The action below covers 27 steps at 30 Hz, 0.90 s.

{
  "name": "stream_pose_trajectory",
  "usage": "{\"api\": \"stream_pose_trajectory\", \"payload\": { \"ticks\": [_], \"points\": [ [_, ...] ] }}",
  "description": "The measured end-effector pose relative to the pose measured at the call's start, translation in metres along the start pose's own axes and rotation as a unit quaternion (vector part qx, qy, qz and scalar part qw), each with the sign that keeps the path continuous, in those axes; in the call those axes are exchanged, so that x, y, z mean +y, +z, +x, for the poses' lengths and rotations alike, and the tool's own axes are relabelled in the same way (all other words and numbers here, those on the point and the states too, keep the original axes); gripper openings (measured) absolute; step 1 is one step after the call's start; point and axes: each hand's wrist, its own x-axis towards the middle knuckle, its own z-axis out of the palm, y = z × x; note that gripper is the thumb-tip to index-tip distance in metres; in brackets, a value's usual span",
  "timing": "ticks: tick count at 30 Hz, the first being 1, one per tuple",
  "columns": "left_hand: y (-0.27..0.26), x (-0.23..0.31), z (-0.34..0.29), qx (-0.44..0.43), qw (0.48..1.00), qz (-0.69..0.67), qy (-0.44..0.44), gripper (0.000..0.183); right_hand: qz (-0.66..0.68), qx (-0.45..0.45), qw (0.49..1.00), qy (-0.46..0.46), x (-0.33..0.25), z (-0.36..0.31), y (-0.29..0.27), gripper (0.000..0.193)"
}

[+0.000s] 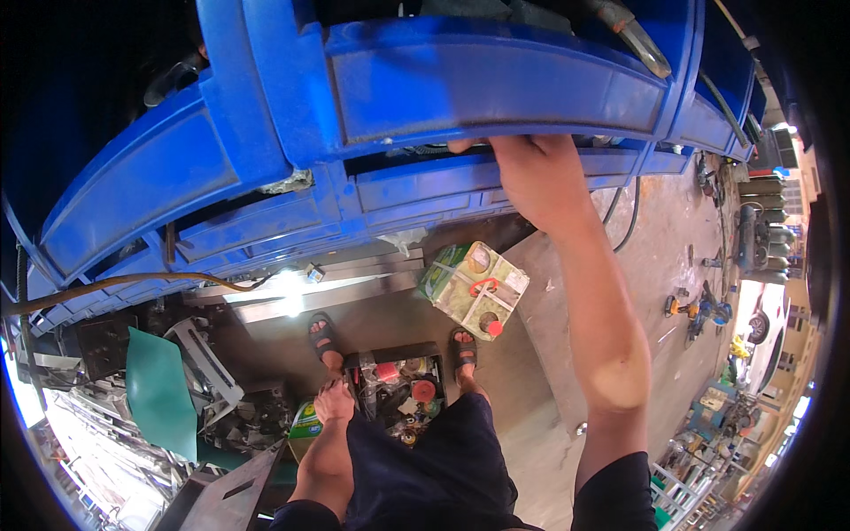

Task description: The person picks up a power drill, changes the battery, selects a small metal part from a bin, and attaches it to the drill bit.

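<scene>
We observed the right hand [542, 173], arm outstretched and partly hidden, at the opening of a lower blue bin [425, 189]; the left hand [335, 403] was lowered. We could not tell either grip's state.

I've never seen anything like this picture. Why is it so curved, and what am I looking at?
There's no machine here, just a person's two bare hands. A wide fisheye camera on the head looks down, which bends straight edges. The right hand reaches into an opening among stacked blue plastic bins; its fingertips are hidden, so I can't tell what it holds. The left hand is low, beside a dark open box of mixed small items; no held object is clearly visible. Below the bins stands a square green-and-cream can with a red cap.
</scene>
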Motion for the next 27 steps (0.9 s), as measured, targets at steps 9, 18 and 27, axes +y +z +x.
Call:
{"api": "stream_pose_trajectory", "payload": {
  "ticks": [9, 18, 27],
  "points": [
    [0.006, -0.005, -0.001, 0.009, 1.0, -0.012, 0.005, 0.022, -0.344, -0.068, 0.914, -0.204, 0.018, 0.04, 0.024, 0.021],
    [0.01, -0.006, -0.001, -0.005, 1.0, 0.006, -0.005, 0.019, -0.427, -0.077, 0.884, -0.174, 0.035, 0.087, 0.026, 0.021],
    [0.003, 0.002, 0.001, -0.021, 1.0, 0.011, -0.017, 0.022, -0.429, -0.044, 0.888, -0.16, 0.03, 0.067, -0.011, 0.021]
  ]
}}
